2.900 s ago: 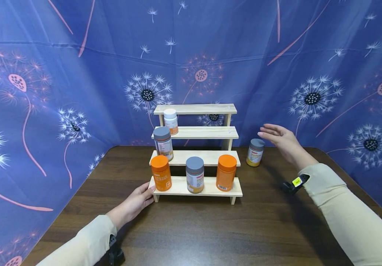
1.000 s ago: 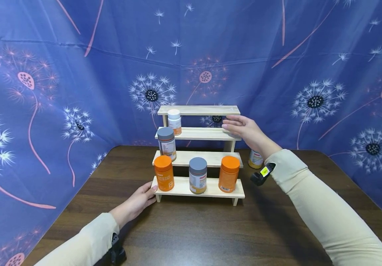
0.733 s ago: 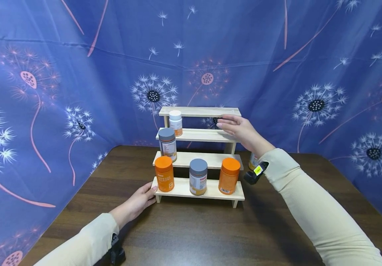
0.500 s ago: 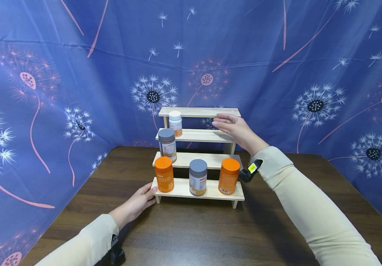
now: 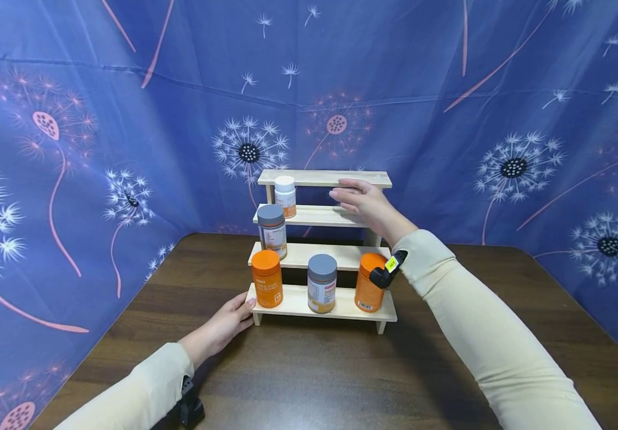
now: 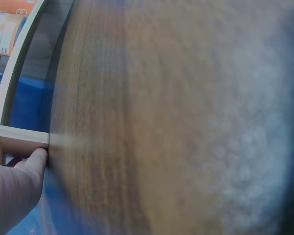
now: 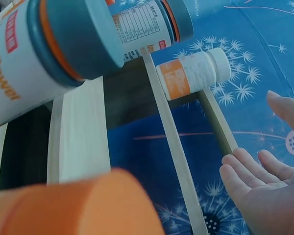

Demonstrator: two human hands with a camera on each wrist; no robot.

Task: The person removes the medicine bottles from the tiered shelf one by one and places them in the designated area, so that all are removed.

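Left hand (image 5: pixel 225 326) pinches the 4-tier stand (image 5: pixel 317 215) — long axis left-to-right, lowest tier (image 5: pixel 294 301) frontmost — right hand (image 5: pixel 372 207) outstretched, empty.

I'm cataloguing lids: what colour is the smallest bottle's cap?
White; the smallest bottle's cap shows best in the right wrist view.

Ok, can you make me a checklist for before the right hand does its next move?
1. Is the left hand holding the rack? Ok: it grips the bottom left corner.
2. Is the right hand free? Ok: it holds nothing.
3. Is the white bottle standing up, lid on? Ok: yes, on the third shelf up.
4. Is the right hand touching that bottle, if that's next? Not ok: there's a gap.
5. Is the right wrist camera clear of the right orange jar? Cannot tell: they overlap in the head view.
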